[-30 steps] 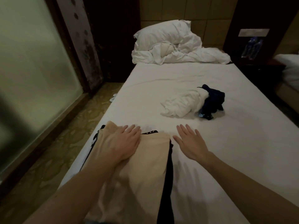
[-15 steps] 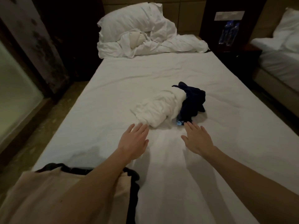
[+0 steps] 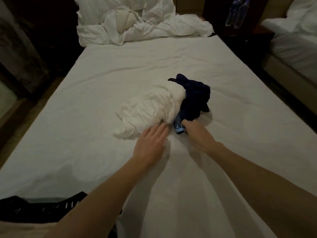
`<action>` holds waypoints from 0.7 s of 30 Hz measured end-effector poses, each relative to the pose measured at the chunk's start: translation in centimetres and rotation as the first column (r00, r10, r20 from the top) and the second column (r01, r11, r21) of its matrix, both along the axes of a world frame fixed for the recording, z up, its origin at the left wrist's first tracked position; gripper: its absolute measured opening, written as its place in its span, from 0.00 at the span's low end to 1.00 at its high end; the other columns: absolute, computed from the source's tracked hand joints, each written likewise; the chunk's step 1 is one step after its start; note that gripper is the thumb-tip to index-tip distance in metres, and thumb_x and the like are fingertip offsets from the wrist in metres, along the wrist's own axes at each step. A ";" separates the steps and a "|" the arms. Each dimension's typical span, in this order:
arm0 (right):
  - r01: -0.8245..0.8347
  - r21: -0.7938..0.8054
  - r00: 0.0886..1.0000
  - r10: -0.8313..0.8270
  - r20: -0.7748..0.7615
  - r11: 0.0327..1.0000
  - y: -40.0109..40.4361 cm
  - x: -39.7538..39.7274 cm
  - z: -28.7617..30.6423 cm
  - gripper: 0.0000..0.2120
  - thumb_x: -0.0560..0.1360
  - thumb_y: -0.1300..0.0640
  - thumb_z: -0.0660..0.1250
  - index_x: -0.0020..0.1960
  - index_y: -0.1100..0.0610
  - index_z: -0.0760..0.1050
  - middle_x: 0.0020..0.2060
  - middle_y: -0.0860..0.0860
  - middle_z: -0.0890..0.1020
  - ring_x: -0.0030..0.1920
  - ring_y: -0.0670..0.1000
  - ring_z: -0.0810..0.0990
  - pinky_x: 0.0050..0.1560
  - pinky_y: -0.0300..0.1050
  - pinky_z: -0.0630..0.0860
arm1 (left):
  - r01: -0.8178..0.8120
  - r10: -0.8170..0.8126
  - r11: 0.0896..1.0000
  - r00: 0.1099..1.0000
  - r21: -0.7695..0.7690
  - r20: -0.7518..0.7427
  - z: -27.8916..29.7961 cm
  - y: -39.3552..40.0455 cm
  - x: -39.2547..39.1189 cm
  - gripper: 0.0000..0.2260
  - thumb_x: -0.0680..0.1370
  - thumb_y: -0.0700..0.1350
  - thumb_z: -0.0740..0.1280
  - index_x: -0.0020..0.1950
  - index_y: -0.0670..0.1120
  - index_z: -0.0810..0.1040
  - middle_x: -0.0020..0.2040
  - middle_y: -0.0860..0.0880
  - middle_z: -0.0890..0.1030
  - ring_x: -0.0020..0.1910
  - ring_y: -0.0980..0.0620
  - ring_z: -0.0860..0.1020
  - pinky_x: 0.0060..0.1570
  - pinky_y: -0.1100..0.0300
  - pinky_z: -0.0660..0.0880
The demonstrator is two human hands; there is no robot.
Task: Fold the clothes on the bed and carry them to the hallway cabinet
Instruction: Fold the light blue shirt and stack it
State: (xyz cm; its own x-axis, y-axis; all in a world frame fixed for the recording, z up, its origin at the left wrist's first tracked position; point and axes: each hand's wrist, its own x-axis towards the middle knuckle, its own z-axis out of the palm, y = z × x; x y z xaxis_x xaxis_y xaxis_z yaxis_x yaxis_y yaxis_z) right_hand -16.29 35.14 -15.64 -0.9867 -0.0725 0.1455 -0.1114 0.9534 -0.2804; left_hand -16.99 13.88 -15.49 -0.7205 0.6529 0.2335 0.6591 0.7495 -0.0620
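1. Two unfolded garments sit bunched together around the middle of the bed (image 3: 103,93): a crumpled white garment (image 3: 151,110) on the left and a dark navy garment (image 3: 193,97) touching its right side. Both lie loose on the white sheet.

2. The left hand (image 3: 151,145) lies palm down with its fingers straight and close together. The fingertips touch the near edge of the white garment. It isn't gripping anything, just resting flat against the cloth and sheet.

3. The right hand (image 3: 197,133) is at the near end of the navy garment, fingers curled down onto it right next to a small light blue patch (image 3: 179,129) on the fabric. It looks like a pinch on the cloth, though the fingertips themselves are tucked out of sight, so I can't see exactly how much they hold.

4. Down at the bottom left corner, at the near edge of the bed, there's a beige garment (image 3: 25,229) with a black garment (image 3: 42,208) under it, partly hidden by the left forearm.

5. At the head of the bed a rumpled white duvet (image 3: 154,26) and pillow are piled up. A second bed (image 3: 295,45) stands off to the right, with a dark nightstand (image 3: 248,36) between the two and what look like water bottles (image 3: 237,12) above it.
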 end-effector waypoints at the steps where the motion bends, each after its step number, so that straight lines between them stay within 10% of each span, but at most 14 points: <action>1: 0.003 -0.132 0.999 0.002 0.041 0.991 -0.1 0.6 0.8 0.03 0.80 0.64 0.58 0.47 0.61 0.68 0.38 0.58 0.75 0.36 0.54 0.69 0.34 0.47 0.58 | -0.015 0.015 1.000 0.999 0.015 0.051 0.6 0.5 0.5 0.30 0.80 0.49 0.62 0.80 0.48 0.57 0.79 0.50 0.61 0.76 0.50 0.63 0.70 0.53 0.63; 6: -0.057 -0.476 0.997 0.076 0.020 0.878 -2.3 6.8 7.3 0.08 0.83 0.62 0.56 0.45 0.61 0.66 0.35 0.51 0.73 0.34 0.43 0.71 0.35 0.37 0.64 | -0.090 0.026 0.974 0.956 0.206 0.292 4.9 2.5 4.4 0.37 0.79 0.50 0.67 0.82 0.51 0.48 0.79 0.50 0.60 0.72 0.49 0.66 0.66 0.55 0.70; 11: -0.230 -0.380 0.972 0.234 -0.036 0.896 -5.1 15.6 13.7 0.08 0.84 0.63 0.54 0.49 0.52 0.64 0.36 0.45 0.71 0.32 0.40 0.71 0.35 0.32 0.65 | -0.157 -0.093 0.858 0.889 0.489 0.449 10.4 1.8 10.0 0.14 0.75 0.39 0.69 0.61 0.45 0.77 0.58 0.45 0.78 0.54 0.45 0.79 0.53 0.48 0.76; 18: -0.296 -0.312 0.922 0.184 -0.341 0.903 -5.8 26.6 17.7 0.17 0.80 0.45 0.59 0.36 0.51 0.65 0.28 0.42 0.68 0.28 0.44 0.68 0.30 0.35 0.63 | -0.080 -0.273 0.740 0.872 0.667 0.407 15.9 -2.2 18.9 0.10 0.73 0.32 0.68 0.50 0.45 0.79 0.41 0.51 0.82 0.37 0.60 0.78 0.37 0.66 0.74; 21: -0.299 -0.408 0.924 0.154 -0.351 0.863 -5.8 30.0 17.3 0.20 0.75 0.39 0.65 0.46 0.57 0.75 0.39 0.50 0.77 0.40 0.50 0.75 0.40 0.46 0.74 | -0.173 -0.300 0.684 0.818 0.709 0.490 17.8 -3.2 22.8 0.08 0.75 0.30 0.62 0.48 0.41 0.78 0.40 0.51 0.81 0.36 0.62 0.76 0.38 0.67 0.71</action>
State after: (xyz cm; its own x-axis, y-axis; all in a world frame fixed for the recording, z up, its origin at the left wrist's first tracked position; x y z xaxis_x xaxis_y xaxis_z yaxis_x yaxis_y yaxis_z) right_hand 13.73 29.38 1.64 -0.8547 -0.1442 0.4986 -0.4549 0.6707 -0.5858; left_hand 5.76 10.67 2.35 -0.8308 0.5076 0.2282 0.4434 0.3559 0.8226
